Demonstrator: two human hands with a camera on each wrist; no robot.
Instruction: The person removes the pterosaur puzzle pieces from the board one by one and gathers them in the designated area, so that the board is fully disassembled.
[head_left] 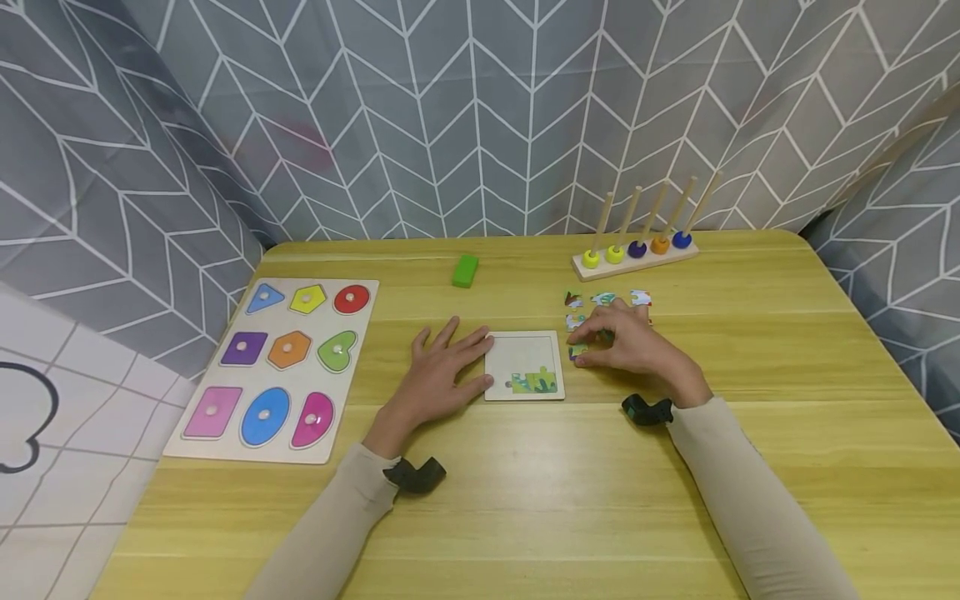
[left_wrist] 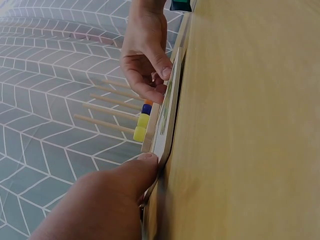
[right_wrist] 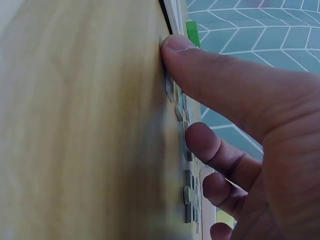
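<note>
A square puzzle board (head_left: pixel 522 362) lies on the table, with joined green puzzle pieces (head_left: pixel 534 382) in its lower right. My left hand (head_left: pixel 442 379) is spread flat beside it; fingertips and thumb rest on the left rim. In the left wrist view the thumb (left_wrist: pixel 130 177) presses the board's edge. Just right of the board, my right hand (head_left: pixel 626 340) pinches a small green and purple puzzle piece (head_left: pixel 577 351) between thumb and forefinger, low at the table. Other loose puzzle pieces (head_left: pixel 603 298) lie beyond and partly under that hand.
To the left lies a shape board (head_left: pixel 341 425) with colourful knobbed shapes. A green block (head_left: pixel 465 271) sits toward the back. At the back right stands a peg rack (head_left: pixel 633 263) with a bead on each upright peg. A patterned curtain (head_left: pixel 480 125) hangs behind the table.
</note>
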